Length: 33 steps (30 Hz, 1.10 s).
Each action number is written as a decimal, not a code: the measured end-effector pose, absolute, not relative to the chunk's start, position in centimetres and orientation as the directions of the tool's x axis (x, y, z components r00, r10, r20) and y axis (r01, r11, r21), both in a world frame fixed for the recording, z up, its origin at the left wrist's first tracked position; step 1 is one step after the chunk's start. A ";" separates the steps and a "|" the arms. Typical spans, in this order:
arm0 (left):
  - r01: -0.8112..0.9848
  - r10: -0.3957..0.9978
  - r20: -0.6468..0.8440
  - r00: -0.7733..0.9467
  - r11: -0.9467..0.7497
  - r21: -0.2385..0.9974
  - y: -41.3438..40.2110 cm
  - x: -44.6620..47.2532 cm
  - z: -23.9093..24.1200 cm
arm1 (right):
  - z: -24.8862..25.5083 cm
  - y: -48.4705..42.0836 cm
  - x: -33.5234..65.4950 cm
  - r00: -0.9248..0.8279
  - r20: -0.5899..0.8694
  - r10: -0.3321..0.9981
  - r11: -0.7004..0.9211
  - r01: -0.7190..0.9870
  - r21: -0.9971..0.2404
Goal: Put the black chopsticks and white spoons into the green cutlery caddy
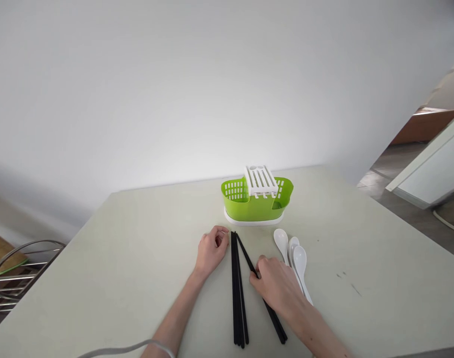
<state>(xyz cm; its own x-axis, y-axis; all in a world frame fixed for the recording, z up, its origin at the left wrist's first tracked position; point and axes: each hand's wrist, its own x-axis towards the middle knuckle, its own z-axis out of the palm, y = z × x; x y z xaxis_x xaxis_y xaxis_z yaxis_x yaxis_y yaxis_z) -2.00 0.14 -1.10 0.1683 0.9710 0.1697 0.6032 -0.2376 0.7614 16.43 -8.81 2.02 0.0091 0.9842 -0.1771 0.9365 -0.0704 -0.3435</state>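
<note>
Several black chopsticks (237,288) lie in a narrow bundle on the table, pointing away from me. Beside their far ends rests my left hand (212,248), its fingers curled in, with nothing visible in them. My right hand (277,283) pinches black chopsticks (274,320) around the middle; they slant from the bundle's far end toward the lower right, and the fingers partly cover them. Just past the right hand are three white spoons (300,261), bowls facing away from me, their handles partly hidden behind the hand.
A green utensil basket (257,211) with a white slatted rack (262,180) on top stands on a white base near the wall. The pale table (145,238) spreads to both sides. A metal rack (22,268) is at the lower left, and a grey cable (126,346) crosses my left forearm.
</note>
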 end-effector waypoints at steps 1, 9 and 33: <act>0.599 0.971 0.170 0.167 -0.237 0.765 0.1 -2.0 -1.1 | 2.0 -8.8 16.5 0.012 -0.183 0.983 -0.076 0.934 -0.348; 0.605 0.976 0.159 0.152 -0.219 0.765 -0.1 -1.7 -0.8 | 1.7 -8.7 16.8 0.027 -0.153 0.988 -0.085 0.918 -0.387; 0.306 0.992 -0.004 0.127 -0.035 0.952 -1.4 -0.7 0.4 | 5.3 -8.4 14.3 -0.028 -0.273 0.962 -0.093 0.902 -0.422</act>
